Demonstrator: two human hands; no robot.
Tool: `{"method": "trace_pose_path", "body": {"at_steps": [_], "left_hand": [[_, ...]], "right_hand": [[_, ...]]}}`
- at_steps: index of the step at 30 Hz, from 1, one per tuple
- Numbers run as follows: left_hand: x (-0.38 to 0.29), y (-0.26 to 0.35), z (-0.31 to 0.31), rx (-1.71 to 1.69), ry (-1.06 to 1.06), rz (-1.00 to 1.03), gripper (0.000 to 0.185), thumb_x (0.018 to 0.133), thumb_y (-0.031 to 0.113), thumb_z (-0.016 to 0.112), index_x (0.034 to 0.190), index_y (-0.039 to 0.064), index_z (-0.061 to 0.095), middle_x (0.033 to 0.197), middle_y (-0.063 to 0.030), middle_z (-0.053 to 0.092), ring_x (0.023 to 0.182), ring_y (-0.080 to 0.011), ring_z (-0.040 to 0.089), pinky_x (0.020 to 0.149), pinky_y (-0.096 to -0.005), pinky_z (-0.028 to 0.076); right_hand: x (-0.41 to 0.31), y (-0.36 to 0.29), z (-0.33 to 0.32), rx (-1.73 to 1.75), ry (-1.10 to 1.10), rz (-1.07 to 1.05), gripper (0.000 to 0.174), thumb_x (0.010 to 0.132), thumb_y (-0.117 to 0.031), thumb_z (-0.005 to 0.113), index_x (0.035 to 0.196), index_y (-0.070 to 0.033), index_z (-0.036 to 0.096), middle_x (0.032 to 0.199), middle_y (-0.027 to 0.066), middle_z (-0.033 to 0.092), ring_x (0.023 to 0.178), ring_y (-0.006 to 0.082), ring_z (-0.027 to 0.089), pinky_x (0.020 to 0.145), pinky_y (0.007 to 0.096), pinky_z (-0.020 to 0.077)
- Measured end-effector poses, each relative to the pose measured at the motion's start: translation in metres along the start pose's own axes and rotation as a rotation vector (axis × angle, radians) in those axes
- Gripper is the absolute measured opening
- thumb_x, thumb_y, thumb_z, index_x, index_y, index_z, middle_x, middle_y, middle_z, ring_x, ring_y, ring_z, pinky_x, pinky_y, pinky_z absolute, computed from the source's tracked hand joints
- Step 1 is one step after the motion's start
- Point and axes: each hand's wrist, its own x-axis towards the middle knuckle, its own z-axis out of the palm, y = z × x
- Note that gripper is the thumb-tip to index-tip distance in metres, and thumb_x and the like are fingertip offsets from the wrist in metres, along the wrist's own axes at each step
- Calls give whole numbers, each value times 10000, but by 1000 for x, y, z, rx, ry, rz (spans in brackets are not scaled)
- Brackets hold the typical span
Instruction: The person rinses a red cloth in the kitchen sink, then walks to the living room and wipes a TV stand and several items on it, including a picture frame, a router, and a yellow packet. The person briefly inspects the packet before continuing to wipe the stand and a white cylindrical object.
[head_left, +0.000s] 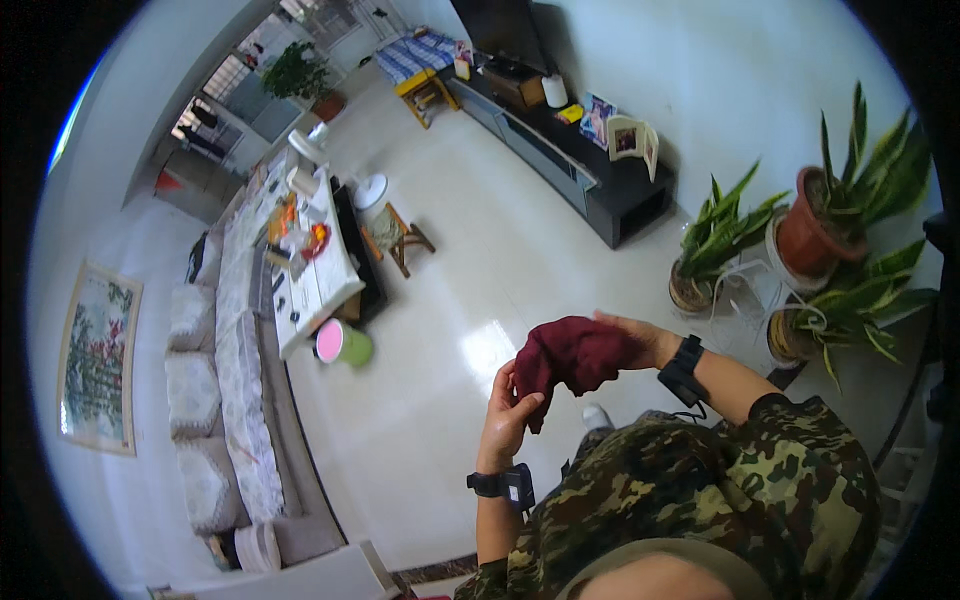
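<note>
A crumpled dark red cloth (574, 352) is stretched between my two hands in front of my body, above the tiled floor. My left hand (506, 420) pinches its left end, thumb on top and fingers behind. At the other end my right hand (637, 341) grips the cloth, with most of its fingers covered by the folds. Part of the fabric hangs down beside my left thumb. Each wrist wears a black strapped device.
Potted snake plants (814, 225) stand on the right, near a long black TV cabinet (540, 142). To the left are a cluttered coffee table (322, 289), a wooden folding stool (397, 236), a green bin (345, 343) and a cushioned sofa (277, 420). Glossy tiles (405, 450) cover the floor.
</note>
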Motion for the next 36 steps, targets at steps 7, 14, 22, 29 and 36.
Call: {"method": "trace_pose_path", "body": {"at_steps": [7,14,22,29,36], "left_hand": [[212,58,-4,266,-327,-236,636,880,60,668,1452,66,390,1269,-118,554,819,-162,656,455,-253,437],[419,106,-35,459,-413,-96,715,917,111,674,1522,13,307,1501,-117,379,1310,-235,457,1088,-351,383],[563,201,-119,112,-244,-56,735,945,146,634,1553,39,235,1518,-82,370,1282,-229,503,1008,-368,471],[746,230,-232,151,-188,-162,664,968,151,617,1534,31,289,1471,-93,437,1258,-193,515,1012,-369,471],[940,314,-276,150,-475,-278,614,973,204,625,1513,74,363,1546,-66,360,1296,-186,489,999,-355,496]], "right_hand": [[80,-101,-45,260,185,-121,647,938,-625,522,1343,-120,526,1250,121,627,1096,278,629,899,454,544],[218,-258,-70,312,1,-208,694,937,-662,472,1356,-112,521,1313,107,597,1210,257,573,1056,448,457],[408,-431,-81,187,14,-1,434,920,-278,637,1285,-60,550,1239,118,634,1099,231,631,991,384,514],[579,-544,-142,42,74,85,331,913,-263,638,1186,-76,608,1108,93,692,976,193,674,900,344,548],[662,-682,-182,170,255,7,383,889,-170,646,1234,-18,576,1170,135,672,1025,245,667,959,399,535]]}}
